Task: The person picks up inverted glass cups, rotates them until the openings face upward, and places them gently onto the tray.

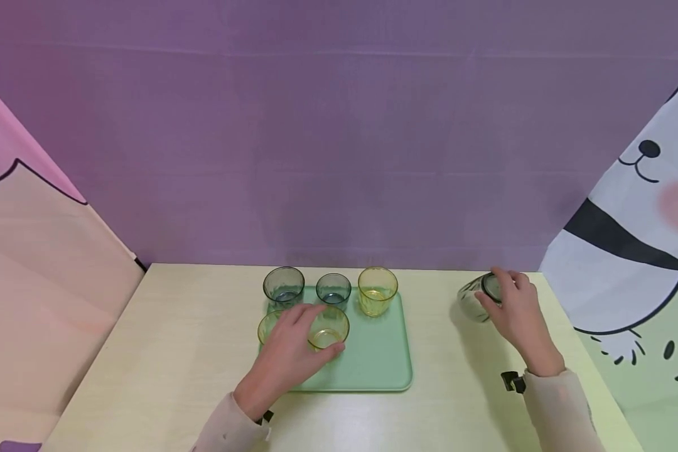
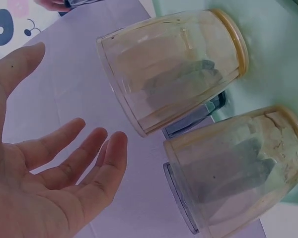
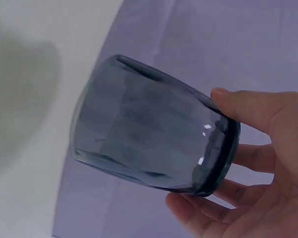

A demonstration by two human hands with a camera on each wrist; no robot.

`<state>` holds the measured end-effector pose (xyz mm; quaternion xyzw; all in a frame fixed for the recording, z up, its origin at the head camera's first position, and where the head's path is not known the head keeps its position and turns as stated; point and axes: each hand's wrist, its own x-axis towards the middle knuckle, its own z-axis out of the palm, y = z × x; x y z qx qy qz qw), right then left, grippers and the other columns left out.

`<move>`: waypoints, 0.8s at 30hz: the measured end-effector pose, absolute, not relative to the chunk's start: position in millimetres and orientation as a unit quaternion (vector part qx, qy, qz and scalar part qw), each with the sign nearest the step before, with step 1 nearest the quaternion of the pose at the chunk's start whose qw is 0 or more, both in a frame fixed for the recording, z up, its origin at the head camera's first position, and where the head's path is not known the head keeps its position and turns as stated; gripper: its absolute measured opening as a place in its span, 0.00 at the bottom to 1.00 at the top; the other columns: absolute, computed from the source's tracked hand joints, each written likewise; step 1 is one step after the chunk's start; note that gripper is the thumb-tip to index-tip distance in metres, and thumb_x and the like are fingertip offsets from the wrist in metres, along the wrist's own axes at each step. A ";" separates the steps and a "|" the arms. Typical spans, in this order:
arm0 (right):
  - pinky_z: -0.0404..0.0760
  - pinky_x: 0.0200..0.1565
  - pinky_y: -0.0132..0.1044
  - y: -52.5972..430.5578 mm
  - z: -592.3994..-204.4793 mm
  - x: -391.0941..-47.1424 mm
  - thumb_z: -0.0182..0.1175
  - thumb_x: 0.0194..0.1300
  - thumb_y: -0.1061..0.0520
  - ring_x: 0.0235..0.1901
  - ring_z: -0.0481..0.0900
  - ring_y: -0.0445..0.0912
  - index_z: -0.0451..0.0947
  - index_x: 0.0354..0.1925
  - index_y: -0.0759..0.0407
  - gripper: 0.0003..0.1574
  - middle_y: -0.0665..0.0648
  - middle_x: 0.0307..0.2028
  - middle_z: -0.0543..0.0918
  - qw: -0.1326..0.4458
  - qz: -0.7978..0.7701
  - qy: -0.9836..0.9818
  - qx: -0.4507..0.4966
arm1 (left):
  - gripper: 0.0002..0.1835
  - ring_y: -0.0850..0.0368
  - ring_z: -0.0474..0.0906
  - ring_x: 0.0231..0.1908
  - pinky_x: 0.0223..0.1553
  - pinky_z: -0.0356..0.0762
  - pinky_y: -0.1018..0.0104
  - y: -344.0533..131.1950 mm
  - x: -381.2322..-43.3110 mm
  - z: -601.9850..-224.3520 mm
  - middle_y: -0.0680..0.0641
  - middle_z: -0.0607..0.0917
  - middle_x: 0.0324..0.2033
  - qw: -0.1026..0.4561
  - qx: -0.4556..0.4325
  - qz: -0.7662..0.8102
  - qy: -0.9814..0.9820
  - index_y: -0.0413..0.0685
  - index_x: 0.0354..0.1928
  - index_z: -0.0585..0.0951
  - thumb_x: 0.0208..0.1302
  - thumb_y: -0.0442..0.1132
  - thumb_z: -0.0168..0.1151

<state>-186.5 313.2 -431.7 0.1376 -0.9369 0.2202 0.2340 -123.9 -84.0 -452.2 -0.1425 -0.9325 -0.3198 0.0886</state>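
On a light green tray (image 1: 380, 361) stand several glass tumblers, mouths up. Two smoky grey ones (image 1: 284, 290) and a yellow one (image 1: 377, 296) make up the back row. In front are two more yellow tumblers (image 1: 329, 336), partly covered in the head view by my left hand (image 1: 294, 348). That hand hovers over them with fingers spread, and the left wrist view shows a gap between its fingertips and the yellow glass (image 2: 174, 69). At the right, my right hand (image 1: 522, 320) grips a smoky grey tumbler (image 3: 149, 126) round its thick base, its mouth tilted down and leftward.
The pale wooden table (image 1: 164, 351) ends at a purple cloth backdrop (image 1: 339, 157) close behind the tray. Printed cloth panels (image 1: 616, 251) border both sides. The grey tumbler is over the table's back right part, well apart from the tray.
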 end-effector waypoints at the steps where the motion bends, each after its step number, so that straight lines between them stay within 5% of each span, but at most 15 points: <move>1: 0.70 0.46 0.70 310.2 -429.7 -182.3 0.72 0.57 0.66 0.48 0.69 0.78 0.70 0.58 0.79 0.34 0.83 0.49 0.72 0.235 0.223 -0.935 0.144 | 0.36 0.44 0.73 0.59 0.56 0.74 0.46 -84.2 -123.4 -452.1 0.45 0.77 0.57 0.090 -0.144 -0.324 -0.931 0.46 0.63 0.77 0.56 0.55 0.75; 12: 0.73 0.49 0.58 278.8 -412.6 -138.7 0.74 0.57 0.62 0.50 0.73 0.64 0.72 0.61 0.69 0.36 0.70 0.50 0.74 0.214 0.260 -0.927 0.163 | 0.37 0.44 0.72 0.61 0.58 0.73 0.45 -85.6 -116.3 -449.9 0.47 0.77 0.58 0.090 -0.150 -0.353 -0.919 0.49 0.64 0.77 0.54 0.55 0.76; 16: 0.73 0.46 0.46 270.4 -409.6 -127.1 0.74 0.58 0.60 0.50 0.75 0.56 0.73 0.63 0.63 0.36 0.64 0.52 0.75 0.209 0.276 -0.924 0.162 | 0.37 0.46 0.71 0.62 0.59 0.72 0.46 -85.9 -113.1 -448.9 0.49 0.77 0.59 0.085 -0.148 -0.366 -0.915 0.51 0.64 0.77 0.55 0.56 0.75; 24: 0.85 0.40 0.36 259.4 -412.1 -114.3 0.72 0.62 0.57 0.51 0.74 0.46 0.73 0.65 0.56 0.34 0.54 0.56 0.75 0.153 0.352 -0.912 0.145 | 0.36 0.62 0.77 0.53 0.48 0.82 0.64 -85.9 -108.5 -446.3 0.61 0.74 0.61 0.042 -0.155 -0.487 -0.859 0.60 0.65 0.76 0.54 0.53 0.78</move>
